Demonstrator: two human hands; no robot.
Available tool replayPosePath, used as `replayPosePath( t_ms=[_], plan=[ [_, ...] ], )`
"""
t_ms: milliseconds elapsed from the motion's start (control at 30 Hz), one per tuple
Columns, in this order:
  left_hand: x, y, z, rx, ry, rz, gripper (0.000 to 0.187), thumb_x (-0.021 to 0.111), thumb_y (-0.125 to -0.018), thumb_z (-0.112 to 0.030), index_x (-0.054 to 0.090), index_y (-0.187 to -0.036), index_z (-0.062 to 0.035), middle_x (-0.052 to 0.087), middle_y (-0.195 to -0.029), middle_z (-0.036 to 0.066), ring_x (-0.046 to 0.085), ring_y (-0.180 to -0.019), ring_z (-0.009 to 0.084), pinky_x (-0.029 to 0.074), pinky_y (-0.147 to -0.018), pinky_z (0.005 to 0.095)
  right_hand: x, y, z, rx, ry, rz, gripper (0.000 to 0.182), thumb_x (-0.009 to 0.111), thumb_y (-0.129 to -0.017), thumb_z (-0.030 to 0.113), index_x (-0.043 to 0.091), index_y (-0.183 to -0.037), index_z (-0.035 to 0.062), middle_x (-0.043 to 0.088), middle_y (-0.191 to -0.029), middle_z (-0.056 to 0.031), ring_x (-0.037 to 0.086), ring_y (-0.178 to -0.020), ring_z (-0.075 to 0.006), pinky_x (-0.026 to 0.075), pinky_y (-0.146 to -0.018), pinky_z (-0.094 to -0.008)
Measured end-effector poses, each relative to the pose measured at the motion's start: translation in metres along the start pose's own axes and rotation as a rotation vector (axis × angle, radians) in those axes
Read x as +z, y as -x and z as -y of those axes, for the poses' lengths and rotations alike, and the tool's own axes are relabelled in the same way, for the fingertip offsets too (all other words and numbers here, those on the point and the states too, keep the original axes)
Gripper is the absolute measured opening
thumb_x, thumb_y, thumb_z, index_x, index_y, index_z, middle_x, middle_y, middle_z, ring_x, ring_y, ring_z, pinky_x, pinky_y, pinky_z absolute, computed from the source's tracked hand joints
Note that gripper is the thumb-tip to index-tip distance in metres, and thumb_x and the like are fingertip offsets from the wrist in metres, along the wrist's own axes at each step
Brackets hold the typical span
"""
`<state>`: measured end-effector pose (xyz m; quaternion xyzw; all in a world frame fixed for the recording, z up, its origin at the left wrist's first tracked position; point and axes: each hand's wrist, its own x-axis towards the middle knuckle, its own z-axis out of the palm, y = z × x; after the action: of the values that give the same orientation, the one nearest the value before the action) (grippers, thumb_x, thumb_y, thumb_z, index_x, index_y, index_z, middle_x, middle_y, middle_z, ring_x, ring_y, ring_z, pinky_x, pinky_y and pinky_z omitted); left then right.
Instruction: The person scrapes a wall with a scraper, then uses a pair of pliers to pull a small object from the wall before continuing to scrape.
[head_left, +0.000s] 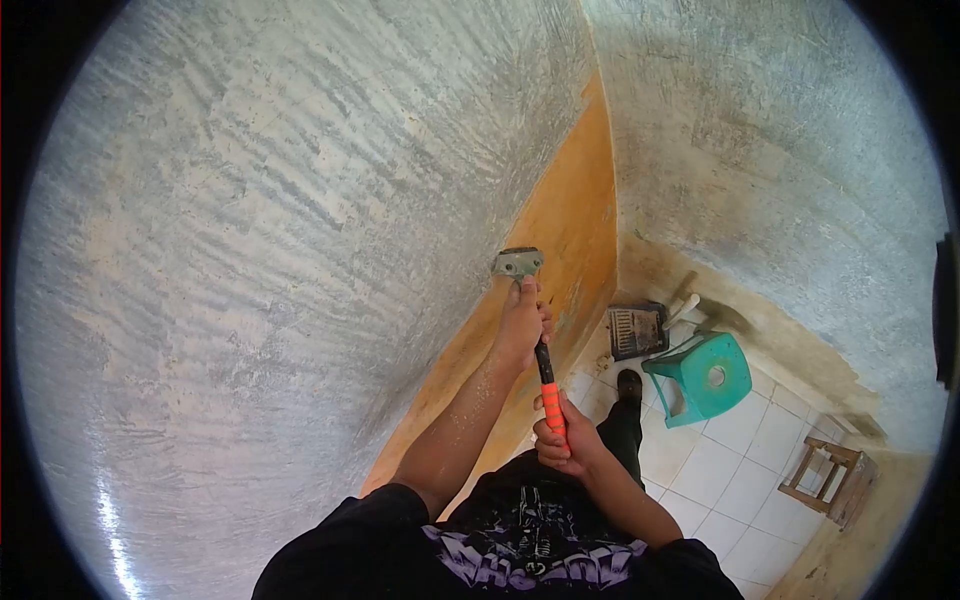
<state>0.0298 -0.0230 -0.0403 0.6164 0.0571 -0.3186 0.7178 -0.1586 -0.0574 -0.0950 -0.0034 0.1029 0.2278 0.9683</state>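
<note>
A long-handled scraper point(517, 262) with a grey metal head is held in both of my hands, its head at the wall. My left hand point(521, 325) is closed around the black shaft just below the head. Lower down, my right hand point(566, 437) wraps the orange grip point(553, 405). Orange paint point(565, 200) covers a strip of the wall low by the corner, and the scraper head lies along the edge of this strip. Rough grey plaster point(300, 220) with streaky marks spreads over the wall to the left. Pale dust clings to my left forearm.
A green plastic stool point(712, 378) stands on the white tiled floor point(720, 470) to the right. Near the corner sit a black tray with a ribbed surface point(637, 331) and a pale roller-like object point(683, 309). Further right is a small wooden stool point(828, 478). A second wall point(760, 150) meets the corner.
</note>
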Motion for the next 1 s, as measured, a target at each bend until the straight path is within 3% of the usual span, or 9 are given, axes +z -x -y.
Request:
replayPosePath(
  t_ms=[1000],
  plan=[
    [0.025,-0.021,-0.017,-0.003,0.032,-0.01,0.031,0.038,-0.104,-0.046,0.041,-0.103,-0.0151,0.033,-0.063,-0.003,0.031,-0.046,0.007,0.029,-0.042,0.0245,0.019,-0.004,0.031,-0.017,0.033,-0.086,0.047,0.026,-0.102,0.058,0.049,-0.113,0.0186,0.033,-0.051,0.0018,0.029,-0.035,-0.0088,0.027,-0.034,-0.0243]
  ],
)
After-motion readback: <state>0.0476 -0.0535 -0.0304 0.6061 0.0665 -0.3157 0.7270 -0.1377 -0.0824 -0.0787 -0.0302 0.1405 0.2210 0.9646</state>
